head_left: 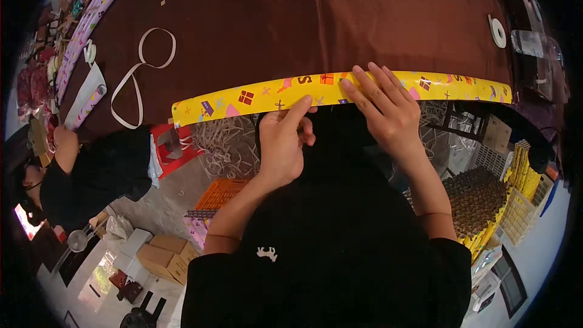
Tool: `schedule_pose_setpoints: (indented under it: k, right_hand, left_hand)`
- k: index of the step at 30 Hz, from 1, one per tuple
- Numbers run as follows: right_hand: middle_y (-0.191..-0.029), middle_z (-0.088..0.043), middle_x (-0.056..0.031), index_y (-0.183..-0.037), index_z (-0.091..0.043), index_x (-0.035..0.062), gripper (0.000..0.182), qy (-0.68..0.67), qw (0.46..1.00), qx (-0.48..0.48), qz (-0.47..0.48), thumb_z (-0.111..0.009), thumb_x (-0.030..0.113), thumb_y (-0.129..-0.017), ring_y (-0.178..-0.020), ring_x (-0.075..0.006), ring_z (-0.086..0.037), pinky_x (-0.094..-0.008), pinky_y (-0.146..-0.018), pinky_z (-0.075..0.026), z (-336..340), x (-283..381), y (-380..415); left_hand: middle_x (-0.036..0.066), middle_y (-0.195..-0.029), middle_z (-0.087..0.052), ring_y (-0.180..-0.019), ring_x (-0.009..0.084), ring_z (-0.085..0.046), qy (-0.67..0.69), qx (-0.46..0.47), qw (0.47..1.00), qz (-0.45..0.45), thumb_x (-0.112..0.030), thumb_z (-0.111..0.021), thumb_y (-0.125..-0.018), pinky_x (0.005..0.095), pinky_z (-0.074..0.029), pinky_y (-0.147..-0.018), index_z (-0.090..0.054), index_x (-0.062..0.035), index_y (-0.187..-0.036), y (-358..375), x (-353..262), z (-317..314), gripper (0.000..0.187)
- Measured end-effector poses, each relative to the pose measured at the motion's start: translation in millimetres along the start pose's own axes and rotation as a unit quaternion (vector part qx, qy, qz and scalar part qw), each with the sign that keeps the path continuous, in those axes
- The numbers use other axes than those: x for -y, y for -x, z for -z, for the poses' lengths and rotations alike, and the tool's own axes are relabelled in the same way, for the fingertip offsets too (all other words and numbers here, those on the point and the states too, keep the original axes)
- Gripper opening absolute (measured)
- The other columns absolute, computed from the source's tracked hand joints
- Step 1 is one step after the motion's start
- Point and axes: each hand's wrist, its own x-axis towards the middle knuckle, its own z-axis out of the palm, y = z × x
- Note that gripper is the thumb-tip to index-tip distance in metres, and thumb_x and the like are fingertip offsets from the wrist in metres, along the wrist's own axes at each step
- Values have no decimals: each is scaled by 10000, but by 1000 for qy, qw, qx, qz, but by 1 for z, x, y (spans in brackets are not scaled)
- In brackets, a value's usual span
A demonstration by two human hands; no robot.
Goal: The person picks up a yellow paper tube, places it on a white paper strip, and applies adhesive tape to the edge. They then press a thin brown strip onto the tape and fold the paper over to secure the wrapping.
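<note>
A long yellow strip (pixel 231 102) printed with gifts and letters lies along the near edge of the brown-covered table (pixel 255 24). My left hand (pixel 284 140) is at the strip's lower edge near its middle, the index finger extended on top and the other fingers curled beneath the edge. Flat on the strip, right of the middle, rests my right hand (pixel 388 109), palm down with its fingers stretched out. Whatever the curled left fingers touch under the edge is hidden.
Looped white ribbon (pixel 141 64) and a white tape roll (pixel 498 31) lie on the table. Patterned rolls (pixel 88 30) line its left side. Another person (pixel 91 164) is at the left. Below are an orange crate (pixel 221 194), a red stool (pixel 170 149) and cardboard boxes (pixel 164 255).
</note>
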Motion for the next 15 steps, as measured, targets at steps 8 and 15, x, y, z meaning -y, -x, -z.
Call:
schedule_pose_setpoints:
  k: [8,15]
  right_hand:
    - [-1223,-640,-97,-1169,-682,126,380,-9,1000,2,-5,-613,120,-796,-1117,-300,-616,-428,-972,-495,1,-1,-2]
    - [-1213,-643,-98,-1157,-686,120,373,-12,1000,13,-10,-615,127,-791,-1116,-299,-618,-427,-972,-496,2,-2,-2]
  left_hand:
    - [5,-879,-605,-647,66,-488,-5,-7,1000,-7,-136,-648,-914,235,-385,-517,-622,-81,-1006,2,-1,1,111]
    - [2,-865,-608,-654,70,-496,-17,6,1000,-6,-111,-659,-898,246,-390,-531,-633,-73,-970,2,0,4,87]
